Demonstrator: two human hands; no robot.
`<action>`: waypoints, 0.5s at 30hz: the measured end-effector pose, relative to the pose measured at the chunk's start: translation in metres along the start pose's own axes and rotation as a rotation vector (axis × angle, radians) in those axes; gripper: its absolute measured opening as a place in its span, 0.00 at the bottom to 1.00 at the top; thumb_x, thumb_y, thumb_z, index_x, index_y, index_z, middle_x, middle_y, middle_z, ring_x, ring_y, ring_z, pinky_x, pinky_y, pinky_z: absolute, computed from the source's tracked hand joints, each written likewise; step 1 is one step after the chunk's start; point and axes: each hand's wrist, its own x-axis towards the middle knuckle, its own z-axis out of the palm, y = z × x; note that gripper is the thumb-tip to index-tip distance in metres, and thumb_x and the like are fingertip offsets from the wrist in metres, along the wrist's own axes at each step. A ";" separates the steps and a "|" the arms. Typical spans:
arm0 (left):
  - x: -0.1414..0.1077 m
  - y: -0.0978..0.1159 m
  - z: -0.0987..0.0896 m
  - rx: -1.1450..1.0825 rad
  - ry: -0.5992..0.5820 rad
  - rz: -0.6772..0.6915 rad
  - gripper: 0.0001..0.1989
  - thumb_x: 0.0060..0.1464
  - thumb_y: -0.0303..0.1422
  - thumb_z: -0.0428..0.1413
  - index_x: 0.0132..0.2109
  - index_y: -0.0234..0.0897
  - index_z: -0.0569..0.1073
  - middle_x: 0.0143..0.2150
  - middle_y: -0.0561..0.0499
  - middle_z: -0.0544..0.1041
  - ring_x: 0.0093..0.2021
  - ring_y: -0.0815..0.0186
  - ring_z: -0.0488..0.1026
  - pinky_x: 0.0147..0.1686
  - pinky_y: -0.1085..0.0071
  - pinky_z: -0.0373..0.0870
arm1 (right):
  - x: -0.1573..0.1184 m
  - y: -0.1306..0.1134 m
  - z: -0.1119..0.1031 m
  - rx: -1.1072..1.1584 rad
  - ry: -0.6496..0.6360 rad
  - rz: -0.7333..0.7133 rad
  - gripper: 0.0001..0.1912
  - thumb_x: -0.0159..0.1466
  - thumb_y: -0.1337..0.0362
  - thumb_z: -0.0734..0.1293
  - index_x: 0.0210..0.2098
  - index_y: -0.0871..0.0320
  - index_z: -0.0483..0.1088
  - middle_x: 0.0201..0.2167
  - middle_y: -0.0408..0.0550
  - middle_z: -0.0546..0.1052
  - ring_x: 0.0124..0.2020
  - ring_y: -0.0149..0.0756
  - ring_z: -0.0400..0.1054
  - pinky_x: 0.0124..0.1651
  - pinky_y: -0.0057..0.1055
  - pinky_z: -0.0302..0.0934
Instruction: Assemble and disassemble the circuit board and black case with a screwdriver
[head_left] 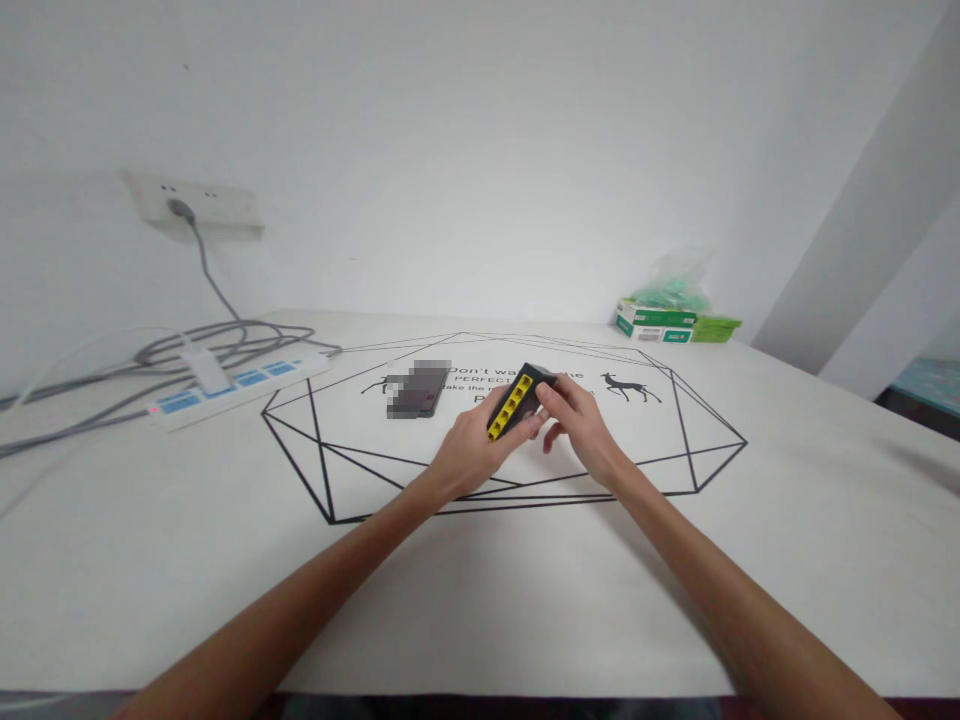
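Observation:
A small black network switch (512,407) with a row of yellow ports along one side is held above the middle of the table, tilted so the ports face me. My left hand (474,448) is closed around its lower left end, thumb along the near edge. At the upper right end, my right hand (577,420) grips it between thumb and fingers, with the other fingers curled below. Part of the switch's body is hidden by my hands. Left of them a dark phone (421,388), partly pixelated, lies on the table.
A white power strip (240,390) with blue sockets and a plugged-in white adapter (206,370) lies at the left, near coiled grey cables (217,340). Its cord reaches a wall socket (195,203). Green-and-white boxes (655,322) under a plastic bag (675,285) stand at the back right.

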 end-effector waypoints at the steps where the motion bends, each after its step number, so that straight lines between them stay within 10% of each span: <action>1: -0.001 0.000 0.001 0.043 -0.011 0.021 0.23 0.56 0.46 0.54 0.54 0.40 0.67 0.39 0.49 0.76 0.38 0.61 0.72 0.37 0.68 0.67 | 0.000 0.000 0.000 -0.014 0.020 -0.022 0.25 0.56 0.44 0.67 0.42 0.58 0.64 0.29 0.43 0.70 0.22 0.31 0.67 0.17 0.26 0.62; 15: -0.003 -0.008 0.008 0.135 -0.045 0.172 0.17 0.55 0.36 0.54 0.52 0.38 0.68 0.41 0.47 0.77 0.39 0.58 0.74 0.38 0.67 0.68 | -0.010 -0.001 0.002 -0.436 0.217 -0.213 0.25 0.55 0.48 0.69 0.45 0.55 0.65 0.23 0.39 0.67 0.21 0.30 0.62 0.25 0.28 0.60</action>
